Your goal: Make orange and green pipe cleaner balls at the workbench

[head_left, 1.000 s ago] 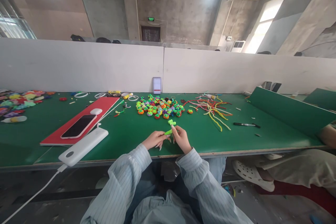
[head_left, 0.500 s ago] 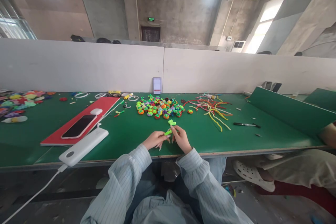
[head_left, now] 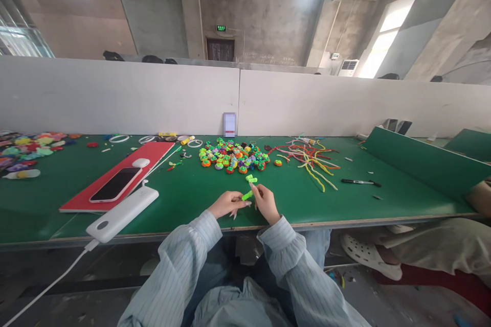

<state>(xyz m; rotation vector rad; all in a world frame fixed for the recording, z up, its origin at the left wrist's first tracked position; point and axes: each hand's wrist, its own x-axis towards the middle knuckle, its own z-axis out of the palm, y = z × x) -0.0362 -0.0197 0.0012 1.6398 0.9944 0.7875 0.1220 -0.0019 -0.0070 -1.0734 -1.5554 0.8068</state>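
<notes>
Near the table's front edge, my left hand (head_left: pixel 229 204) and my right hand (head_left: pixel 266 203) meet around a short bright green pipe cleaner piece (head_left: pixel 247 196). Both hands are closed, with the piece pinched between their fingertips; its ends are partly covered by fingers. Just beyond my right fingertips lie a few more short green pipe cleaner pieces (head_left: pixel 251 179). Farther back is a pile of small colourful fuzzy flower-like pieces (head_left: pixel 232 156). One orange and green piece (head_left: pixel 277 163) sits apart at its right.
Long red, yellow and white pipe cleaners (head_left: pixel 312 161) lie to the right, near a black pen (head_left: pixel 360 182). At left, a white power bank (head_left: pixel 123 212) and a phone (head_left: pixel 115 185) rest by a red folder (head_left: pixel 153 158). A green panel (head_left: pixel 422 161) stands at right.
The green piece between my fingers has tilted more steeply and shows more of its length. My right fingers have shifted slightly; the rest looks unchanged.
</notes>
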